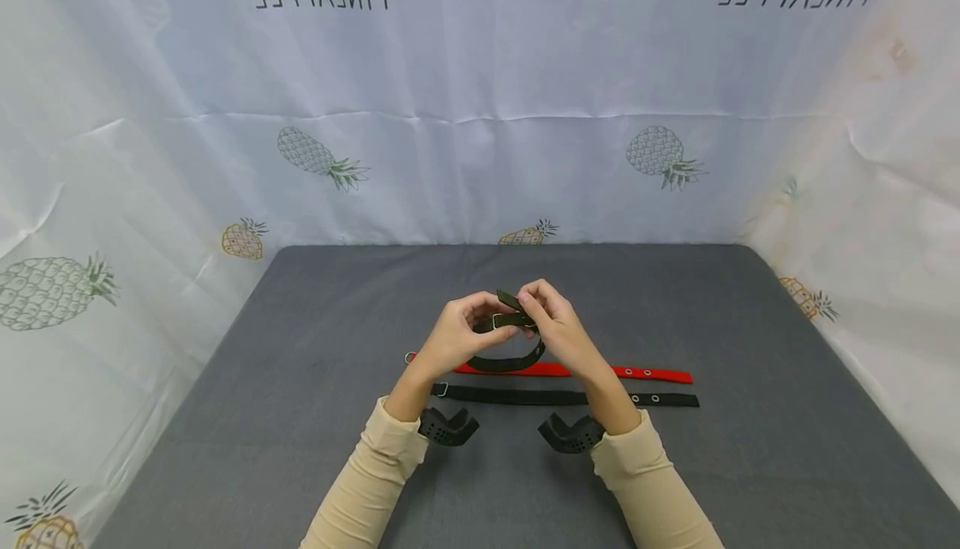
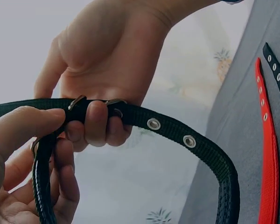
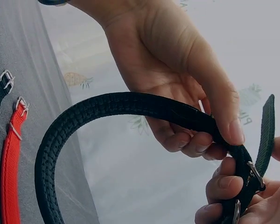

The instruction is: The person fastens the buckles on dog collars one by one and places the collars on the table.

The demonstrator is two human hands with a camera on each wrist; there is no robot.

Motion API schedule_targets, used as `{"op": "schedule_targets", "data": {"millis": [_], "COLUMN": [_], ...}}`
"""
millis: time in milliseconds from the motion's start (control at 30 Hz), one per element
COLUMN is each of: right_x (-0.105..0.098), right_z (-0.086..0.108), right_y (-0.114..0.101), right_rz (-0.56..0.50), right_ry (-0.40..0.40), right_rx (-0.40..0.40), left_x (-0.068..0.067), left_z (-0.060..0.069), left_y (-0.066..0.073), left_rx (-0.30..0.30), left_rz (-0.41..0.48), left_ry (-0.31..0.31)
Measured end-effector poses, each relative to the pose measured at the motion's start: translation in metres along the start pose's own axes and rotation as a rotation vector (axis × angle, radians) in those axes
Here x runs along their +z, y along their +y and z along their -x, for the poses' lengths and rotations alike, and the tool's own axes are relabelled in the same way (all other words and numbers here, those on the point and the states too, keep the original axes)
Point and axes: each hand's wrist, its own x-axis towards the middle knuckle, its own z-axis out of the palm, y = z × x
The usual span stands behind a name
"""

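Both forearms are angled inward from the near side, and the hands are brought close together above the grey table. Between them a dark green collar, bent into a loop, is held. It is gripped between the thumb and curled fingers of the left hand, and pinched by the right hand beside the metal buckle. Below, a red collar and a black collar are laid out flat.

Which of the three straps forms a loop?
The dark green strap held by the left hand and right hand; the red strap and black strap lie straight.
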Motion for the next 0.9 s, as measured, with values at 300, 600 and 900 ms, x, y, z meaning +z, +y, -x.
{"op": "schedule_targets", "data": {"millis": [300,600,900], "right_x": [-0.0032,-0.0039,-0.0021], "right_z": [-0.0012,-0.0006,-0.0012], "right_y": [-0.0006,-0.0008,0.0003], "right_rz": [-0.056,-0.069,-0.069], "right_ry": [0.047,0.052,0.027], "right_rx": [0.007,-0.008,-0.001], "left_x": [-0.0038,-0.0041,-0.0026], "left_z": [0.0005,0.0004,-0.0003], "left_y": [-0.0006,-0.0046,-0.0063], "left_rx": [-0.01,0.015,0.064], "left_rz": [0.011,-0.013,0.0], "left_ry": [-0.008,-0.005,0.018]}}
